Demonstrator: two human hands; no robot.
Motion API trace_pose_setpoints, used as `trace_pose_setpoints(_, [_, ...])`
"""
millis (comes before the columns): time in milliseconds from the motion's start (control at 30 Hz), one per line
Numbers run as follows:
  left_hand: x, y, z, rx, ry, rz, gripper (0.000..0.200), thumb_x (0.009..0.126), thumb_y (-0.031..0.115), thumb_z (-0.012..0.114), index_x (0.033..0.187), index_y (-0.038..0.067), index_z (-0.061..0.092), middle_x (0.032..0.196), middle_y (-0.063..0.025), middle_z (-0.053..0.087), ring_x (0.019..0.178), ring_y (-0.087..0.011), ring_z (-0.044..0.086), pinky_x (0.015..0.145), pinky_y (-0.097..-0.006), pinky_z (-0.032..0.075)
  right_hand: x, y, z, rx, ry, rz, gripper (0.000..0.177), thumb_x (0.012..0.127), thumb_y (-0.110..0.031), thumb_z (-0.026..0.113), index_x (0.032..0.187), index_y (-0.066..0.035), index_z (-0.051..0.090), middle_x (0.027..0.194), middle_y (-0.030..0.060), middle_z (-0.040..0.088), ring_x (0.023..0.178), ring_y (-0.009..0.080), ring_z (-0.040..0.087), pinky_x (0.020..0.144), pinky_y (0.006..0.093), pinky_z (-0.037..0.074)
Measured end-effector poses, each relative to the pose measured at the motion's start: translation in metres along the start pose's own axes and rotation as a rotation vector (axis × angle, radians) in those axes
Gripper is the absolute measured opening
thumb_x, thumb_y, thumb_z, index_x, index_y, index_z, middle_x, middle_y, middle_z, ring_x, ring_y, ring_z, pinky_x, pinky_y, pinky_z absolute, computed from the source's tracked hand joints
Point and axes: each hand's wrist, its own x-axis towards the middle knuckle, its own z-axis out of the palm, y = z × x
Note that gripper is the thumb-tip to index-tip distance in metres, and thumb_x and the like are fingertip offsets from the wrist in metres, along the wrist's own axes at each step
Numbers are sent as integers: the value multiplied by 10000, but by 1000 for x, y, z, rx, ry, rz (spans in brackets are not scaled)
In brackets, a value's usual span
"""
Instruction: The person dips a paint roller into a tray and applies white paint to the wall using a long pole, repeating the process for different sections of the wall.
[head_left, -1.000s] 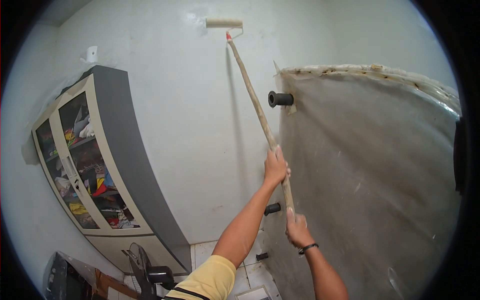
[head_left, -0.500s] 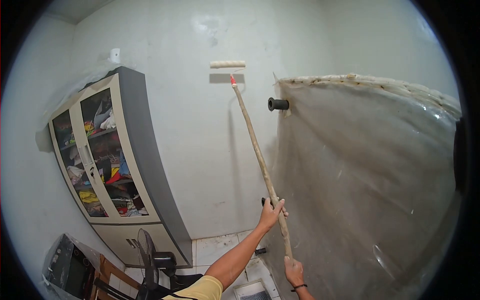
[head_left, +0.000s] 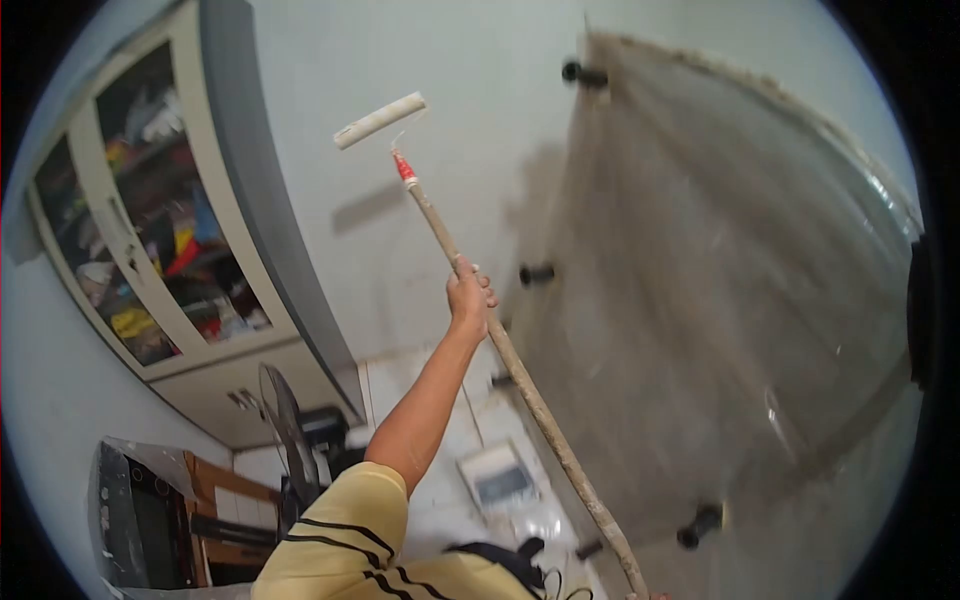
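Note:
A paint roller [head_left: 380, 121] with a pale cover and red handle sits at the top of a long wooden pole [head_left: 545, 415]. Its cover is tilted, and a shadow falls on the wall below it. My left hand [head_left: 470, 297] is closed around the upper pole, below the red handle. Only a sliver of my right hand [head_left: 655, 597] shows at the bottom edge, at the pole's lower end; most of it is out of frame. Behind the roller stands the pale wall [head_left: 400, 290].
A glass-door cabinet [head_left: 225, 375] full of clothes is on the left. Below it are a fan [head_left: 282, 420] and a plastic-covered oven [head_left: 150, 520]. Plastic sheeting [head_left: 700, 300] covers the right side, with dark pipe stubs [head_left: 537, 274] poking out. A tray [head_left: 500, 478] lies on the tiled floor.
My left hand has moved up the pole, closer to the roller. The roller has shifted left and tilted, and my right hand has dropped mostly out of view. The camera view has turned downward.

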Motion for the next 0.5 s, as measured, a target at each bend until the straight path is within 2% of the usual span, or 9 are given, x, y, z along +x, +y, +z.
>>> trace_pose_setpoints(33, [-16, -22, -19, 23, 129, -49, 346, 931, 430, 369, 904, 85, 374, 636, -34, 410, 449, -94, 360, 382, -224, 331, -17, 13, 9, -27, -54, 69, 485, 810, -425, 586, 1029, 7, 606, 826, 222, 607, 774, 360, 585, 687, 436, 458])
trace_pose_setpoints(67, [-37, -49, -40, 58, 260, -115, 335, 938, 421, 359, 864, 94, 366, 599, -10, 361, 410, -69, 291, 348, -213, 279, -32, 34, 20, -12, 88, 7, 489, 803, -435, 592, 1026, -1, 611, 835, 225, 606, 771, 360, 584, 684, 439, 461])
trace_pose_setpoints(100, [-62, -79, -64, 75, 298, -217, 335, 938, 421, 359, 864, 94, 366, 599, -10, 361, 410, -69, 291, 348, -213, 279, -62, 53, 21, -8, 226, -61, 493, 795, -446, 597, 1024, -10, 615, 844, 229, 606, 769, 359, 583, 680, 442, 464])
trace_pose_setpoints(233, [-132, -180, -149, 131, 458, -476, 361, 944, 427, 330, 857, 80, 373, 565, -24, 380, 400, -103, 326, 351, -250, 307, -143, 52, -28, -197, -87, 148, 520, 785, -469, 603, 1017, -4, 620, 883, 241, 601, 777, 355, 584, 676, 422, 473])
trace_pose_setpoints(300, [-179, -226, -170, 386, 589, -638, 424, 920, 467, 340, 774, 70, 379, 546, -25, 406, 408, -132, 383, 357, -269, 341, -170, 34, -59, -251, -259, 308, 547, 782, -486, 601, 987, 21, 620, 866, 228, 617, 804, 345, 586, 680, 421, 472])
trace_pose_setpoints(333, [-201, -242, -175, 354, 583, -698, 449, 916, 475, 336, 746, 63, 390, 527, -27, 413, 399, -147, 392, 356, -284, 355, -199, 59, -56, -281, 61, 101, 518, 783, -486, 603, 873, 24, 624, 660, 156, 604, 620, 262, 572, 549, 387, 454])
trace_pose_setpoints(367, [-222, -256, -178, 322, 577, -752, 476, 911, 483, 331, 717, 55, 400, 507, -28, 419, 390, -161, 401, 355, -299, 368, -210, 76, -68, -211, -74, 205, 501, 784, -499, 600, 771, 2, 604, 484, 60, 494, 452, 176, 456, 425, 343, 383])
trace_pose_setpoints(433, [-256, -285, -178, 332, 613, -861, 484, 913, 478, 332, 695, 53, 412, 497, -32, 423, 379, -172, 407, 354, -306, 381, -227, 61, -100, -256, -54, 214, 502, 788, -506, 598, 702, -11, 576, 451, 12, 415, 410, 126, 356, 373, 307, 324])
trace_pose_setpoints(500, [-288, -318, -179, 343, 647, -960, 494, 915, 473, 333, 673, 51, 425, 486, -36, 428, 369, -182, 413, 353, -313, 395, -224, 21, -135, -310, -123, 271, 492, 798, -497, 589, 691, -17, 570, 449, 31, 430, 402, 146, 375, 376, 317, 333])
